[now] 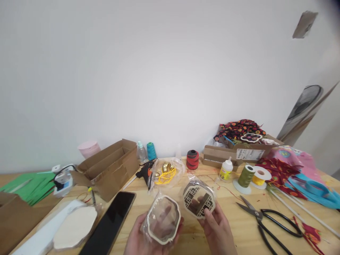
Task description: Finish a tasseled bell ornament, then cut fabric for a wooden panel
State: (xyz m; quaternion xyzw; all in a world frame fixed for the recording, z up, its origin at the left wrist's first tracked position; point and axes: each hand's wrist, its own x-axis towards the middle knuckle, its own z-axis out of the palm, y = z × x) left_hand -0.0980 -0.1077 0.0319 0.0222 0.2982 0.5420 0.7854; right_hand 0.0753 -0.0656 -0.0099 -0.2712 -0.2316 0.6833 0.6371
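OK, bagged frame (163,220) in cupped L hand (137,235), lattice frame (198,199) in pinching R hand (216,226)

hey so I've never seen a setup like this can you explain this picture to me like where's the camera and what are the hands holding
There's no machine here: these are a person's own two bare hands. The single picture comes from a camera worn on that person's head, looking forward and down.

The left hand holds a pale scalloped frame in clear film. The right hand holds a lattice-patterned piece, its thumb on the front.

Below them is a wooden table. On its left are a dark phone and an open cardboard box. Further back, near the middle, sits a red-and-dark spool. On the right are a glue bottle and black-handled scissors.
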